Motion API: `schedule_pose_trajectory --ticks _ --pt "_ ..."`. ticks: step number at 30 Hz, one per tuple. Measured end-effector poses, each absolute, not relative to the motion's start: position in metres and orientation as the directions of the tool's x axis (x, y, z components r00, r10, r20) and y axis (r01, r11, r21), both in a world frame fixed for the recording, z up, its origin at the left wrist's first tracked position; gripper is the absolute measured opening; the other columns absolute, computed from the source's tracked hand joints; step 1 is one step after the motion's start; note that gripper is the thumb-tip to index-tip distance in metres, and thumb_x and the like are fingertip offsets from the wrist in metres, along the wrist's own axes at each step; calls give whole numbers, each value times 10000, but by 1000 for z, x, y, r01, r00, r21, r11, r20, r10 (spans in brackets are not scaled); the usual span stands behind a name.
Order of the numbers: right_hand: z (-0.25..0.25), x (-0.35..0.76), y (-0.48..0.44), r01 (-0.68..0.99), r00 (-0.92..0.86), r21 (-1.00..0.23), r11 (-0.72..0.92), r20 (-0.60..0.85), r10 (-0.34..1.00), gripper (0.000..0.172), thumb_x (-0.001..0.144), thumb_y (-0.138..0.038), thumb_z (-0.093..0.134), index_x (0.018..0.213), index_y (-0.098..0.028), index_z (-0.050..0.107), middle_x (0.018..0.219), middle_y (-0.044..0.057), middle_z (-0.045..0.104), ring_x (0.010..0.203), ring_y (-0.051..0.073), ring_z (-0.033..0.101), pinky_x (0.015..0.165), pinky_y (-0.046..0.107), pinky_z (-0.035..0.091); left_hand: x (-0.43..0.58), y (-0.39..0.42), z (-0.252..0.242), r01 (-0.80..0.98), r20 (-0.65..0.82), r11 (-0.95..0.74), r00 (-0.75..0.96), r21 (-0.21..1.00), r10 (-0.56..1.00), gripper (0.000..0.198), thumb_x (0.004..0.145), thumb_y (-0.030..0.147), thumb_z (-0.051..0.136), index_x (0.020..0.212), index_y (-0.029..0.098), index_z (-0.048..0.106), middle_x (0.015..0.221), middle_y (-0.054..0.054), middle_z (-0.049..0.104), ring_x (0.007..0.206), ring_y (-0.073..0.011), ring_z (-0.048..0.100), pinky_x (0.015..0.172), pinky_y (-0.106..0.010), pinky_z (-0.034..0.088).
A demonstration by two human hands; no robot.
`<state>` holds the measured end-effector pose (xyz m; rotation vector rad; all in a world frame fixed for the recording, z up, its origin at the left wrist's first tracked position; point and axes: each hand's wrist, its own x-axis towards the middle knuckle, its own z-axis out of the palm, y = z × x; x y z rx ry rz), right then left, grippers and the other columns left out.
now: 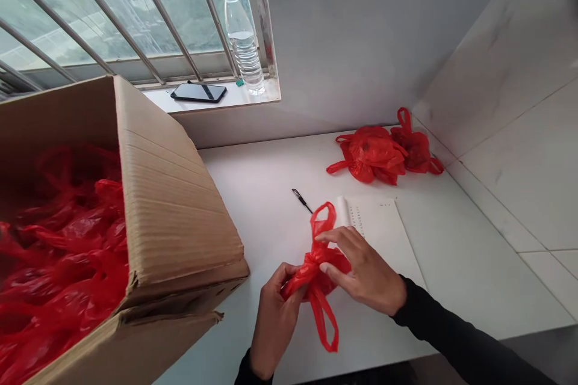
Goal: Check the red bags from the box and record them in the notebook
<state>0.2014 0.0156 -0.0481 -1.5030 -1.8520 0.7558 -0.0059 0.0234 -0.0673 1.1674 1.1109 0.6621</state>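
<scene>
A knotted red plastic bag (312, 269) is held above the white table, one handle loop standing up and the other hanging down. My left hand (279, 313) grips the bag's left side between thumb and fingers. On the other side my right hand (365, 264) has its thumb and fingertips on the bag, close to the knot. What the bag contains is hidden. Just behind the hands lie a black pen (301, 200) and an open notepad (383, 222) with small writing, partly covered by my right hand and the bag.
At left stands an open cardboard box (174, 192) full of red plastic bags (76, 264). More tied red bags (374, 153) lie at the table's back right, against the wall. A phone (198, 92) and a water bottle (246, 48) are on the windowsill (271, 90).
</scene>
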Motion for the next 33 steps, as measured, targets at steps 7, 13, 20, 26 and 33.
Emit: schedule_pose_trajectory --ticks 7,13,20,26,33 --pt "-45 218 21 505 55 -861 -59 -36 998 101 967 -315 548 926 -238 599 885 -6 651 817 174 593 771 335 462 -28 24 -83 373 -174 60 282 926 943 297 977 299 447 1115 196 689 1046 -73 704 967 -236 634 827 -332 508" --pt "-39 213 15 449 -54 -891 -71 -107 993 100 957 -339 563 999 -248 559 947 -11 637 870 172 589 801 326 462 -8 25 -73 456 85 -239 331 857 940 459 910 259 615 1356 354 560 1363 -22 587 1295 -232 477 1105 -404 360" --pt "-46 227 10 399 138 -903 -162 -116 984 234 1001 -435 475 879 -241 523 797 -25 566 757 160 544 764 320 450 -16 26 -68 509 128 -215 200 833 971 116 947 218 572 1023 276 638 964 8 680 899 -158 626 758 -261 495" --pt "-36 218 6 380 73 -913 -147 -129 989 267 963 -451 545 1143 -254 560 979 15 640 927 202 603 844 346 483 -8 22 -61 511 203 -280 204 812 958 251 906 272 653 1152 311 623 1097 2 656 1046 -174 598 903 -284 473" --pt "-42 239 2 162 245 -961 -225 -181 952 260 1008 -494 466 1002 -246 542 840 -26 604 747 146 559 705 269 461 -10 17 -50 519 184 -176 37 836 982 146 997 273 503 1077 275 625 971 25 670 858 -116 617 774 -198 473"
